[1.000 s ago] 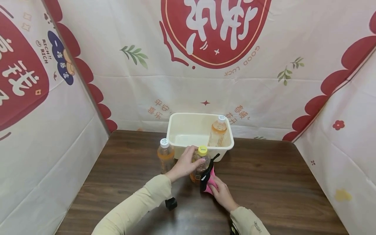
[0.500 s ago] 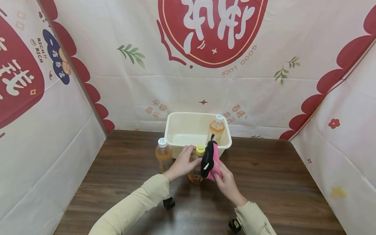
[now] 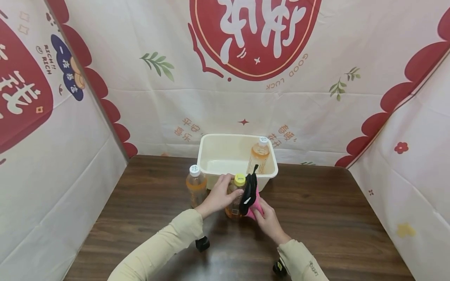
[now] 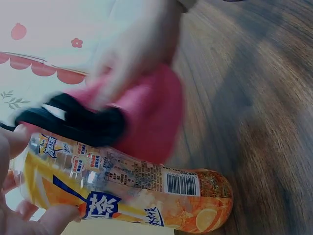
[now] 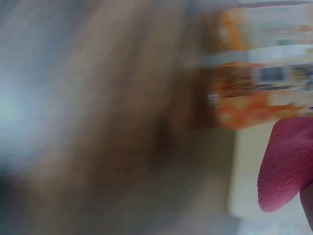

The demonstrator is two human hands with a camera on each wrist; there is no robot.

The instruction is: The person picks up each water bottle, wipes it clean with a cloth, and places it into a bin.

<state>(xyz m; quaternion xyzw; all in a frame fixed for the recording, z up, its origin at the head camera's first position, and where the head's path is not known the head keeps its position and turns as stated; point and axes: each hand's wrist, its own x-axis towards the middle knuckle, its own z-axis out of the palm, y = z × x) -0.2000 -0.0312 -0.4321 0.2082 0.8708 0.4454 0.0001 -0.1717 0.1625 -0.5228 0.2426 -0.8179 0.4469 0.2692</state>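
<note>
My left hand (image 3: 218, 196) grips the upper part of a yellow-capped drink bottle (image 3: 240, 180), which stands upright on the table in front of a cream bin. In the left wrist view the bottle (image 4: 190, 203) shows an orange label with a barcode. My right hand (image 3: 270, 223) holds a pink cloth with black trim (image 3: 249, 195) against the bottle's right side. Motion blurs that hand in the left wrist view, where the cloth (image 4: 154, 115) lies across the label. A fuzzy pink corner (image 5: 288, 164) of it shows in the right wrist view.
The cream bin (image 3: 207, 156) stands at the table's back edge. Inside it, at the right, leans a white-capped bottle (image 3: 259, 158) of orange drink. Another white-capped bottle (image 3: 196, 186) stands left of my left hand. Printed cloth walls (image 3: 168, 113) enclose the wooden table (image 3: 323, 218).
The cloth in my right hand has moved up along the bottle, then slightly back down. My left hand keeps its grip on the bottle. The head view has shifted a little.
</note>
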